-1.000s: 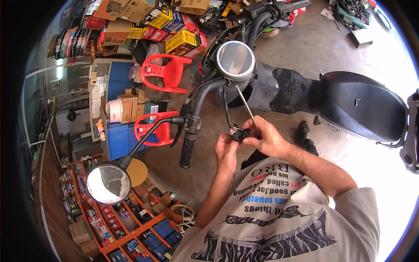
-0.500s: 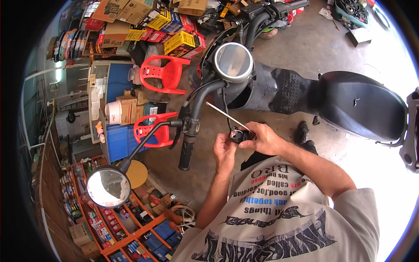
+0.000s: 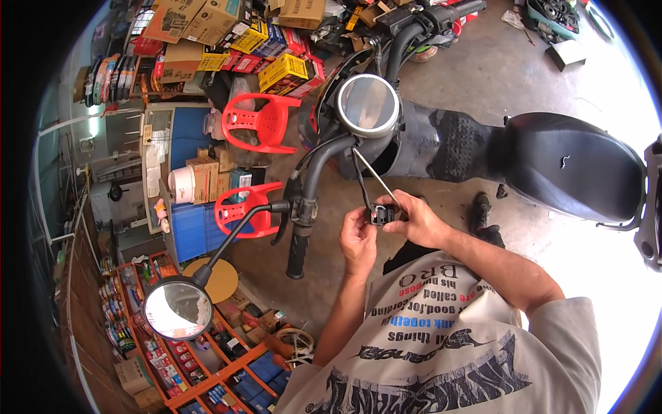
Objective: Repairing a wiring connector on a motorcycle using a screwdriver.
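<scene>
Held in front of me is a small black switch housing (image 3: 380, 214), its open side with a bit of red inside facing me. My left hand (image 3: 359, 239) grips its left edge between thumb and fingers. My right hand (image 3: 420, 222) pinches the other side and also holds a thin pale rod (image 3: 376, 177), like a screwdriver shaft, slanting up toward the round gauge (image 3: 367, 105); any handle is hidden by the hand. From the housing a black cable (image 3: 360, 178) runs up to the motorbike's handlebar (image 3: 314, 176), whose rubber grip (image 3: 297, 252) hangs left of my hands.
A mirror (image 3: 178, 310) juts left from the handlebar. Right of my hands stretch the footboard and black seat (image 3: 576, 165). Beyond the bike's front stand red chairs (image 3: 258, 123) and piled boxes (image 3: 283, 72); an orange-framed parts shelf (image 3: 214, 376) is at lower left.
The rod's far end has swung right and up, so it stands steeper. The housing has turned slightly in my fingers, and both hands keep their hold. The whole view has shifted slightly.
</scene>
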`<state>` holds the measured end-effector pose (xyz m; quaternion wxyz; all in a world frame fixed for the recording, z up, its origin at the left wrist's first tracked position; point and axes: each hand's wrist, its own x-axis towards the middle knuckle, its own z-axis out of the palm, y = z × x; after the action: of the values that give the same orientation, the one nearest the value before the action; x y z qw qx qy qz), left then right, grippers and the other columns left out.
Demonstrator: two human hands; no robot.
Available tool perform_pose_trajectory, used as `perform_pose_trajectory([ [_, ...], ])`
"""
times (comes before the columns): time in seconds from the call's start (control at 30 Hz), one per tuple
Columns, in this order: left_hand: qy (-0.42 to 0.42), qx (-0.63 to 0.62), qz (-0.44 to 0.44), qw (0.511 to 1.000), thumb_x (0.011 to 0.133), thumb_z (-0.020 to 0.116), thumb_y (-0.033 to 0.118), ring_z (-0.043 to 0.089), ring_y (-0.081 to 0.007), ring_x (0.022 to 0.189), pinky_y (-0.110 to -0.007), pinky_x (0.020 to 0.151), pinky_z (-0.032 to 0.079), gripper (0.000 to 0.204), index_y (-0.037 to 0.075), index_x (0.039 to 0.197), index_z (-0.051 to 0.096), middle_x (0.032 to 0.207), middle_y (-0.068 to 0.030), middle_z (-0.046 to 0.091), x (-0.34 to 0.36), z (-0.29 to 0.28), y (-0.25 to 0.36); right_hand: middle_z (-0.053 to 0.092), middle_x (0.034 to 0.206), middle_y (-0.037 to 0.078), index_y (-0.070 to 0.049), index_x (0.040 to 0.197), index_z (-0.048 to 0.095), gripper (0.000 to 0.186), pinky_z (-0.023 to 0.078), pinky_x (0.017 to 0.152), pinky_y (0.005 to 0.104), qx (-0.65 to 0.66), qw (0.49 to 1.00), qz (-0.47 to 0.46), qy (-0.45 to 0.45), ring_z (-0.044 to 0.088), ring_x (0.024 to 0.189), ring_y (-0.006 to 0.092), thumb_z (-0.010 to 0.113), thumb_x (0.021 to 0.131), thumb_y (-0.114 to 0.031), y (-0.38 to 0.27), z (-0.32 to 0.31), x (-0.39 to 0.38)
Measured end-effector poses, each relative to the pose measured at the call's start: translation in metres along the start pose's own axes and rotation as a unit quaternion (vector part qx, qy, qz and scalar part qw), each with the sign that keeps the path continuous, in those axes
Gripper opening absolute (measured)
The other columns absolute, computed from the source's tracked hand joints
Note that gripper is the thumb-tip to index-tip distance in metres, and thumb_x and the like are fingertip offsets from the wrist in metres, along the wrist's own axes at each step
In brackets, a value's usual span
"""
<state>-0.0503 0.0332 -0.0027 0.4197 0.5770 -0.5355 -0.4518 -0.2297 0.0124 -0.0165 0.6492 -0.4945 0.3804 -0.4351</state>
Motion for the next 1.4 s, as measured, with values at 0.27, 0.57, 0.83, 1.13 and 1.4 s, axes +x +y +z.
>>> perform_pose_trajectory([
  [0.27,0.010,0.010,0.023,1.000,0.090,0.053,-0.012,0.062,-0.0137,0.101,-0.026,0.089,0.049,0.029,-0.004,0.118,0.051,0.110,-0.0105,0.062,0.001,-0.008,-0.007,0.059,0.089,0.010,0.000,0.109,0.058,0.037,0.050,0.069,0.0324,-0.040,0.994,0.037,0.094,0.061,0.077,0.0177,0.076,0.076,-0.005,-0.002,0.009,-0.007],
  [0.57,0.001,0.145,0.072,0.987,0.089,0.048,-0.015,0.059,-0.0139,0.101,-0.025,0.086,0.049,0.040,-0.005,0.128,0.053,0.114,-0.0067,0.054,0.003,-0.006,0.000,0.064,0.070,0.016,0.003,0.083,0.064,0.026,0.051,0.064,0.0367,-0.004,0.981,0.161,0.105,0.064,0.066,0.0233,0.072,0.080,-0.021,0.003,0.012,-0.005],
  [0.83,-0.022,0.229,0.129,0.965,0.086,0.045,-0.020,0.059,-0.0162,0.104,-0.027,0.088,0.050,0.048,-0.005,0.131,0.052,0.118,-0.0076,0.050,0.005,-0.006,0.000,0.057,0.061,0.005,0.002,0.084,0.058,0.027,0.046,0.050,0.0299,-0.019,0.975,0.202,0.095,0.057,0.055,0.0113,0.072,0.083,-0.021,0.005,0.015,-0.001],
  [1.13,-0.079,0.065,0.028,0.994,0.087,0.057,-0.014,0.058,-0.0162,0.108,-0.029,0.093,0.050,0.051,-0.002,0.135,0.044,0.124,-0.0065,0.049,0.007,0.005,0.009,0.064,0.070,0.019,0.003,0.080,0.060,0.030,0.051,0.065,0.0408,-0.031,0.973,0.172,0.154,0.066,0.069,0.0300,0.074,0.077,-0.023,0.013,0.013,-0.003],
  [1.4,-0.087,0.040,-0.014,0.995,0.088,0.059,-0.011,0.057,-0.0163,0.114,-0.030,0.099,0.046,0.047,0.000,0.132,0.046,0.128,-0.0099,0.055,0.015,0.011,0.012,0.060,0.068,0.008,0.001,0.085,0.058,0.023,0.048,0.051,0.0305,0.128,0.963,0.189,0.144,0.058,0.056,0.0130,0.073,0.080,-0.015,0.026,0.009,-0.001],
])
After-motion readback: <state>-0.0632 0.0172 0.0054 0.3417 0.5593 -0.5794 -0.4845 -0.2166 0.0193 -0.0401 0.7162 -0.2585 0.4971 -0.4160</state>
